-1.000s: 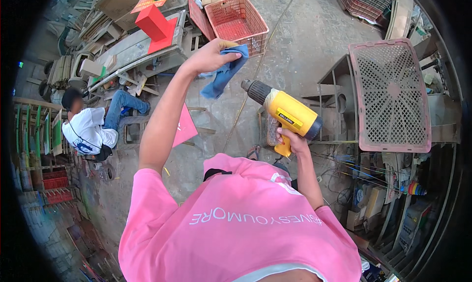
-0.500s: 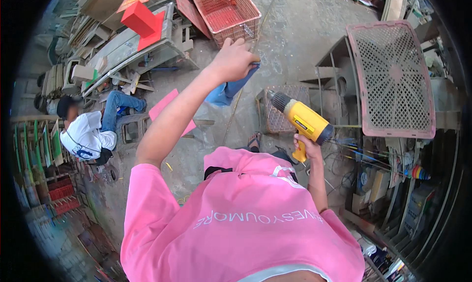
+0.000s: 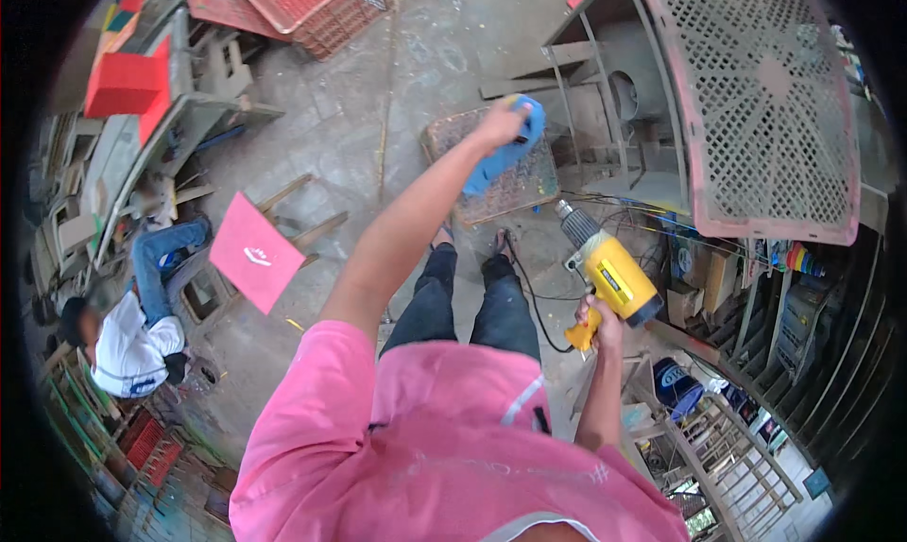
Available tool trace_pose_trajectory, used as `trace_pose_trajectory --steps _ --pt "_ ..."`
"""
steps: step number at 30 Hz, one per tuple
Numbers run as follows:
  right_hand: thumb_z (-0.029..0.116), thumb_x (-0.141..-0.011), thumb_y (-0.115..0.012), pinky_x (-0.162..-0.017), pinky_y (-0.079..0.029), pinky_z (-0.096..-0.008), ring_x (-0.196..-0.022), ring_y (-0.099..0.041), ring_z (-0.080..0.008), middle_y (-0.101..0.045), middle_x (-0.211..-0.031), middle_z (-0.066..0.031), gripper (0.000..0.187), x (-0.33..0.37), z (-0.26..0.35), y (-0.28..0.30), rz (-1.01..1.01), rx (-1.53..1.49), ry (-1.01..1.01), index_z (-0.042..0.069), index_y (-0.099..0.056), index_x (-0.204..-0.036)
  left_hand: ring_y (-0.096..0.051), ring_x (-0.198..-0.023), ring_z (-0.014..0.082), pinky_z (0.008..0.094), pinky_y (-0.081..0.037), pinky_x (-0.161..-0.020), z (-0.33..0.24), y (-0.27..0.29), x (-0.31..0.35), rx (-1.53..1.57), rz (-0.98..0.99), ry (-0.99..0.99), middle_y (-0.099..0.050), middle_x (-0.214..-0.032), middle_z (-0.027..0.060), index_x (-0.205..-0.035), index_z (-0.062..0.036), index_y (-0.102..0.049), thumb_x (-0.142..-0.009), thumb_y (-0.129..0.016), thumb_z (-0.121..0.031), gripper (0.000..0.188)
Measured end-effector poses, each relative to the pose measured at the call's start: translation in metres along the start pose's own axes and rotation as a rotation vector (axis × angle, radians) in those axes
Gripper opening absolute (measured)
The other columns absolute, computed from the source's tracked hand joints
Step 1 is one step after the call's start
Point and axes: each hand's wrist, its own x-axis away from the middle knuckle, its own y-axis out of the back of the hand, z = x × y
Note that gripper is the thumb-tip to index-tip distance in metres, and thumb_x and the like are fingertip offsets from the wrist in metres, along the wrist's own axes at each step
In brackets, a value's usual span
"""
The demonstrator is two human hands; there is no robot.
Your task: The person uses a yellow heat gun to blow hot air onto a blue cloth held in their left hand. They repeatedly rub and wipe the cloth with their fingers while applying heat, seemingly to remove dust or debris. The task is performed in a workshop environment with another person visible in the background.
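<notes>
My right hand [image 3: 605, 323] grips the yellow handle of a heat gun [image 3: 616, 279], its metal nozzle pointing up and away to the left. A black cord [image 3: 537, 306] trails from near the handle toward my feet. Stretched forward, my left hand [image 3: 501, 129] is closed on a limp blue cloth-like piece [image 3: 487, 172], whose exact kind I cannot make out. It hangs above a low stool with a speckled, worn top [image 3: 453, 137]; whether it touches the top is unclear.
A pink-rimmed mesh crate [image 3: 701, 188] stands on a rack at right. A red plastic crate [image 3: 331, 27] is far left, beyond a pink board [image 3: 248, 270]. Another person [image 3: 142, 344] sits at left. A cluttered bench with a red block [image 3: 123, 84] stands behind them.
My left hand has swung right with the blue piece, from near the red crate to over the stool. The heat gun stays in my right hand. The view has turned rightward.
</notes>
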Motion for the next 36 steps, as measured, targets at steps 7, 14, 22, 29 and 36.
trace_pose_trajectory --steps 7,14,22,29,36 --pt "0.014 -0.084 -0.060 -0.053 -0.040 -0.0276 -0.055 -0.048 -0.0153 -0.052 -0.066 -0.0067 0.017 -0.041 -0.049 0.041 0.079 -0.112 -0.102 0.001 -0.052 -0.092 -0.065 -0.099 0.0302 0.0362 -0.049 -0.084 0.148 0.063 -0.060 -0.293 -0.212 -0.124 -0.068 -0.106 0.0175 -0.104 -0.0008 -0.068 -0.086 -0.069 -0.028 0.033" --pt "0.015 -0.084 -0.063 -0.056 -0.042 -0.0291 -0.057 -0.048 -0.0153 -0.050 -0.068 -0.0066 0.031 -0.072 -0.060 0.013 -0.028 0.003 -0.056 0.001 -0.049 -0.108 -0.059 -0.094 0.0312 0.0428 -0.047 -0.080 0.164 0.009 -0.022 -0.637 0.245 -0.507 -0.062 -0.093 0.0113 -0.094 -0.0052 -0.070 -0.077 -0.068 -0.017 0.021" --pt "0.016 -0.085 -0.063 -0.057 -0.041 -0.0288 -0.060 -0.049 -0.0150 -0.050 -0.069 -0.0057 0.023 -0.084 -0.036 0.024 -0.023 0.041 -0.005 0.002 -0.052 -0.098 -0.051 -0.110 0.0239 0.0423 -0.036 -0.090 0.183 -0.074 0.046 -1.107 0.688 -0.720 -0.059 -0.102 0.0083 -0.082 -0.0145 -0.073 -0.074 -0.062 -0.022 0.016" --pt "0.013 -0.085 -0.067 -0.054 -0.042 -0.0261 -0.058 -0.053 -0.0122 -0.054 -0.066 -0.0027 0.013 -0.136 -0.017 -0.007 0.019 0.421 -0.187 0.004 -0.057 -0.083 -0.052 -0.108 0.0237 0.0353 -0.041 -0.091 0.211 -0.091 0.094 -1.031 0.294 -0.690 -0.059 -0.102 0.0092 -0.106 -0.0055 -0.063 -0.080 -0.054 -0.016 0.029" --pt "0.005 -0.083 -0.066 -0.051 -0.042 -0.0262 -0.054 -0.054 -0.0116 -0.057 -0.067 -0.0024 0.008 -0.164 -0.010 -0.044 0.145 0.684 -0.087 0.003 -0.059 -0.081 -0.054 -0.108 0.0239 0.0349 -0.042 -0.094 0.222 -0.087 0.112 -0.878 0.172 -0.522 -0.059 -0.108 0.0079 -0.106 -0.0054 -0.064 -0.079 -0.054 -0.014 0.029"
